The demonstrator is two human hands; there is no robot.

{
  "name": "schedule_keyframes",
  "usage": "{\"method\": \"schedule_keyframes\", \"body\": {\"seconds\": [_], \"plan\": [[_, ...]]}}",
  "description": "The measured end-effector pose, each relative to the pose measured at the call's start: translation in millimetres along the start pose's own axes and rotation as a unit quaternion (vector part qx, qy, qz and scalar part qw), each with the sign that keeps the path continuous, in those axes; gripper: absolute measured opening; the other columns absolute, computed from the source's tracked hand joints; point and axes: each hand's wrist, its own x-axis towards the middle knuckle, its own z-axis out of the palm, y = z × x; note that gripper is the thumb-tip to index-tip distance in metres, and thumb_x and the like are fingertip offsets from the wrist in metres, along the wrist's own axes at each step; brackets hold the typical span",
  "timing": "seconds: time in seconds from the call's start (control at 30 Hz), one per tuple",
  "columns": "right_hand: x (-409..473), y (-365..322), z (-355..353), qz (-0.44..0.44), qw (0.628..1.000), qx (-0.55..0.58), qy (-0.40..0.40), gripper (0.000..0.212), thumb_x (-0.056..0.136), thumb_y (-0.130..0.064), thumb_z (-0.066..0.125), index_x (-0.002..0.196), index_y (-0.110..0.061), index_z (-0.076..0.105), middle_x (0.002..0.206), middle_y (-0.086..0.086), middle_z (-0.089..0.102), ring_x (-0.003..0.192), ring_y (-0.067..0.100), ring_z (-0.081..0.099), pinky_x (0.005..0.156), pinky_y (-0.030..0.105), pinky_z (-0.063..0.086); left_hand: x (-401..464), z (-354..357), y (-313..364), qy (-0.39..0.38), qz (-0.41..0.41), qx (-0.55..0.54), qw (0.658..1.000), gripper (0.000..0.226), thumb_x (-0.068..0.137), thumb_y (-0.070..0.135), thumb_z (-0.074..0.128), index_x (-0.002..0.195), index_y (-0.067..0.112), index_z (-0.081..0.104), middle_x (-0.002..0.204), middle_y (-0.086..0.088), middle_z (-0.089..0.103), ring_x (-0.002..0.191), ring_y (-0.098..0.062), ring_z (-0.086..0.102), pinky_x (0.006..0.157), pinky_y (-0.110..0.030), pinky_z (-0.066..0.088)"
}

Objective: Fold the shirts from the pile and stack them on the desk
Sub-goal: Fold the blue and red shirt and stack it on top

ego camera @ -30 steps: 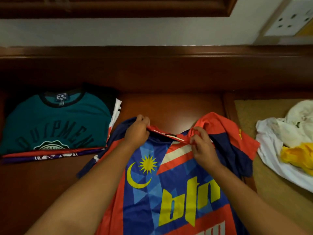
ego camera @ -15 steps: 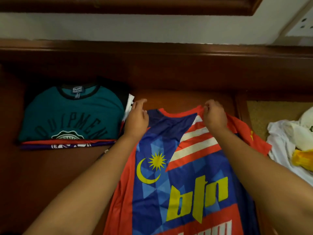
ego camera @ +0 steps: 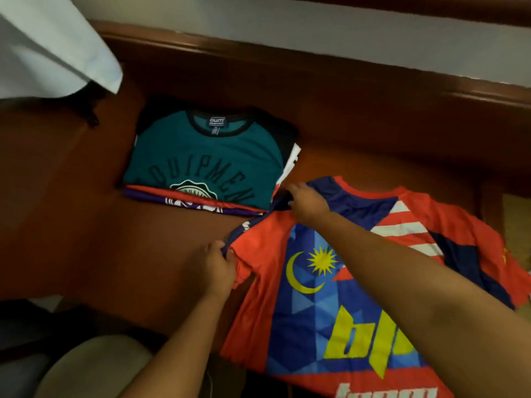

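Observation:
A red and blue jersey [ego camera: 310, 320] with a yellow moon and star lies spread front up on the dark wooden desk [ego camera: 138, 254]. My left hand [ego camera: 217, 265] pinches the edge of its left sleeve. My right hand [ego camera: 307, 201] grips the fabric at the left shoulder, near the collar. To the left, at the back of the desk, sits a stack of folded shirts [ego camera: 207, 165] with a teal one on top.
A white cloth [ego camera: 54, 44] hangs at the top left. A pale chair seat [ego camera: 94, 366] shows below the desk's front edge. The wooden back ledge [ego camera: 316, 67] runs behind the desk. The jersey's right sleeve [ego camera: 482, 254] lies rumpled at the far right.
The view has swung left and the unfolded pile has left the frame. Both hands have moved from the collar to the jersey's left side, the left one now on the sleeve.

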Motion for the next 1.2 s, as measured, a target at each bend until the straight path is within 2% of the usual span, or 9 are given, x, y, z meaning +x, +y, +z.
{"method": "schedule_keyframes", "body": {"seconds": [0.07,0.17,0.37,0.57,0.73,0.87,1.0,1.1,1.2], "plan": [[-1,5,-13,-0.002,1.0,-0.012,-0.003,0.037,0.082,-0.009,0.055,0.116,-0.017,0.066,0.116,0.014,0.062,0.107,0.033,0.06,0.087,0.039,0.049,0,-14,7,-0.03,0.044,-0.103,0.993,0.016,0.089,0.002,0.058,0.105,-0.002,0.059,0.093,-0.012,0.06,0.091,-0.029,0.058,0.07,-0.024,0.03],[-7,18,-49,0.018,1.0,-0.007,0.007,0.022,0.081,-0.008,0.062,0.101,-0.009,0.071,0.106,0.018,0.069,0.1,0.034,0.063,0.082,0.036,0.046,10,-46,28,-0.021,0.14,-0.17,0.975,0.019,0.09,0.005,0.052,0.108,0.0,0.058,0.097,-0.002,0.058,0.091,-0.019,0.055,0.074,-0.023,0.035],[16,11,-121,0.093,0.993,0.043,0.062,0.012,0.085,-0.01,0.067,0.097,-0.01,0.067,0.1,0.014,0.066,0.096,0.028,0.06,0.074,0.027,0.041,83,-90,88,0.096,0.284,-0.098,0.949,0.038,0.075,-0.01,0.048,0.11,0.0,0.059,0.108,-0.018,0.058,0.101,-0.028,0.053,0.09,-0.027,0.036],[27,7,-101,0.098,0.992,0.021,0.072,0.019,0.085,-0.003,0.055,0.104,-0.006,0.058,0.115,0.02,0.053,0.101,0.038,0.057,0.079,0.034,0.043,90,-67,68,0.146,0.145,-0.026,0.978,0.049,0.065,-0.007,0.057,0.113,0.005,0.059,0.113,-0.024,0.052,0.105,-0.042,0.048,0.093,-0.046,0.038],[41,-23,-75,0.023,0.994,0.026,0.103,0.021,0.091,-0.011,0.052,0.108,-0.003,0.063,0.116,0.024,0.053,0.104,0.042,0.054,0.086,0.041,0.043,83,-35,44,0.034,-0.12,-0.18,0.976,0.01,0.086,0.019,0.061,0.091,0.01,0.06,0.103,-0.018,0.065,0.101,-0.036,0.06,0.09,-0.041,0.047],[58,-68,-50,-0.022,0.999,0.001,0.036,0.03,0.099,-0.03,0.044,0.111,-0.009,0.062,0.12,0.017,0.053,0.113,0.037,0.047,0.089,0.044,0.04,79,-28,65,-0.025,-0.071,-0.13,0.989,0.045,0.093,0.047,0.053,0.065,0.011,0.055,0.088,-0.025,0.066,0.086,-0.041,0.062,0.076,-0.042,0.048],[72,-85,-37,0.008,0.998,-0.056,0.0,0.031,0.095,-0.027,0.052,0.121,-0.012,0.059,0.129,0.014,0.05,0.124,0.033,0.041,0.098,0.044,0.036,90,-29,80,-0.018,-0.03,-0.058,0.998,0.043,0.092,0.04,0.056,0.089,-0.002,0.067,0.098,-0.028,0.066,0.096,-0.042,0.061,0.078,-0.041,0.046],[84,-80,-46,0.047,0.995,0.077,0.049,0.025,0.087,-0.007,0.054,0.109,-0.006,0.065,0.12,0.018,0.06,0.115,0.033,0.053,0.092,0.035,0.043,91,-30,70,0.008,0.011,-0.092,0.996,0.033,0.093,0.03,0.056,0.079,0.001,0.063,0.09,-0.027,0.066,0.087,-0.042,0.061,0.071,-0.041,0.043],[87,-74,-71,0.06,0.961,0.254,0.096,0.019,0.085,0.007,0.053,0.1,0.006,0.064,0.093,0.023,0.064,0.084,0.025,0.056,0.07,0.021,0.039,71,-33,62,0.052,0.05,-0.144,0.987,0.042,0.095,0.023,0.055,0.057,0.015,0.04,0.073,-0.025,0.059,0.071,-0.04,0.055,0.063,-0.039,0.034]]}}
